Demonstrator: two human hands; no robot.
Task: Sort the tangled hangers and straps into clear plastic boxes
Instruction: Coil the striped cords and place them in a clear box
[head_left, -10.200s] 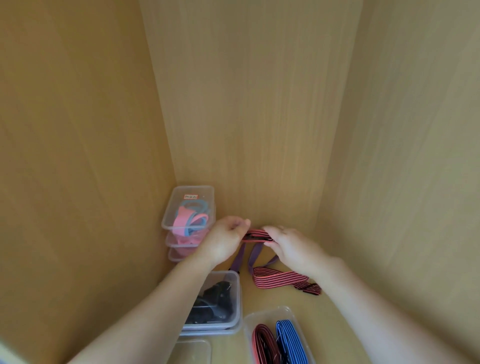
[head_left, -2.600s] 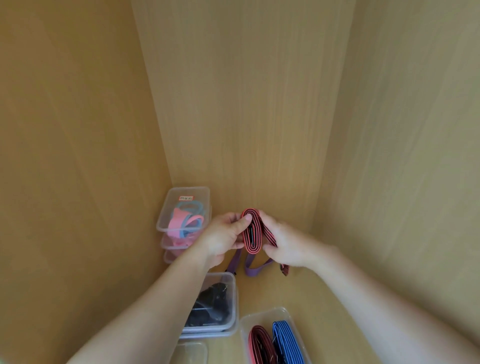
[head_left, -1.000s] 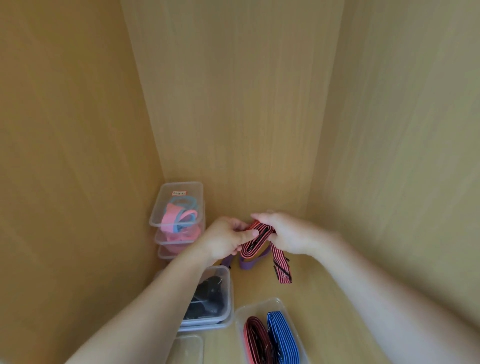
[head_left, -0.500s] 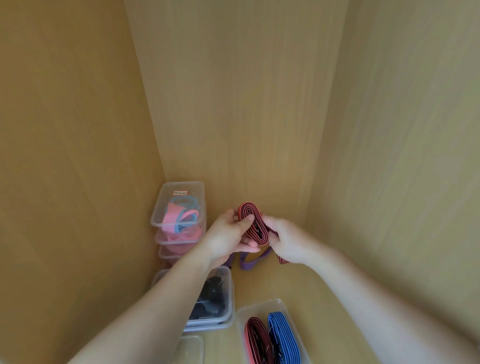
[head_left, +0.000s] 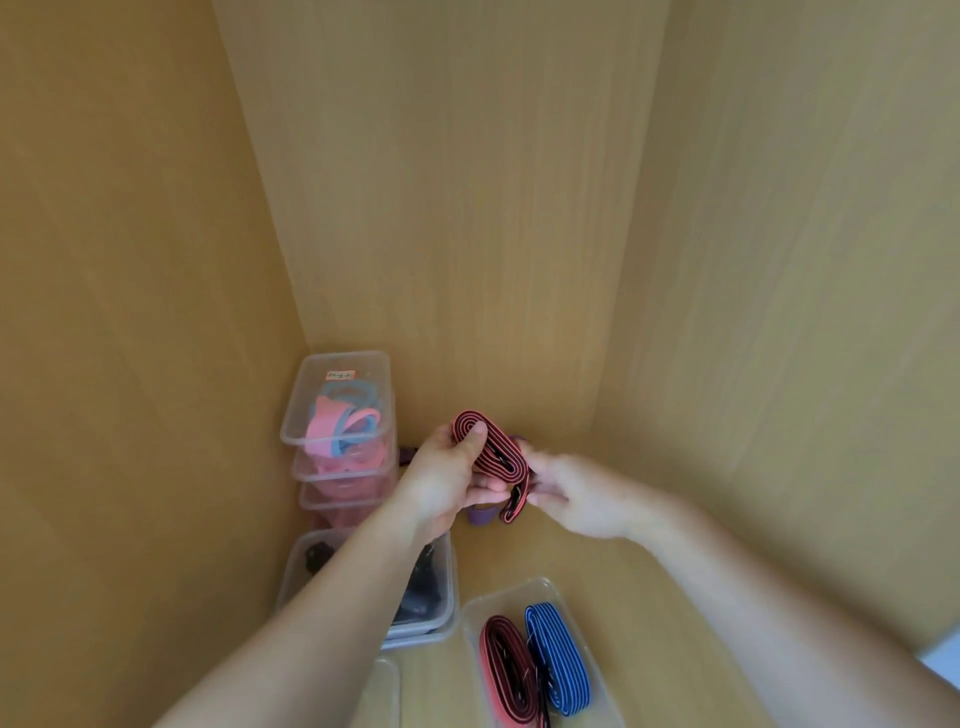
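You hold the red-and-black striped strap (head_left: 491, 457), wound into a flat oval coil, in the air near the back corner of the wooden shelf (head_left: 613, 571). Your left hand (head_left: 441, 483) grips its upper end, thumb pressed on the front and fingers curled behind. Your right hand (head_left: 571, 493) is blurred, but its fingers close on the lower end, where a short tail hangs loose. Just below the coil, a purple strap (head_left: 482, 515) lies on the shelf, mostly hidden by your hands.

To your left, three clear boxes form a stack (head_left: 337, 410) in the corner. The top one carries a small label and holds pink and blue loops; the two beneath show pink contents. In front of the stack, under your left forearm, one clear box (head_left: 444, 582) holds black pieces too dark to make out.

Nearest you, an open box (head_left: 519, 590) holds two coiled straps side by side and touching: a red-and-black coil (head_left: 506, 670) on the left, a blue coil (head_left: 558, 660) on the right. A corner of one more clear container (head_left: 382, 691) shows at the bottom edge.
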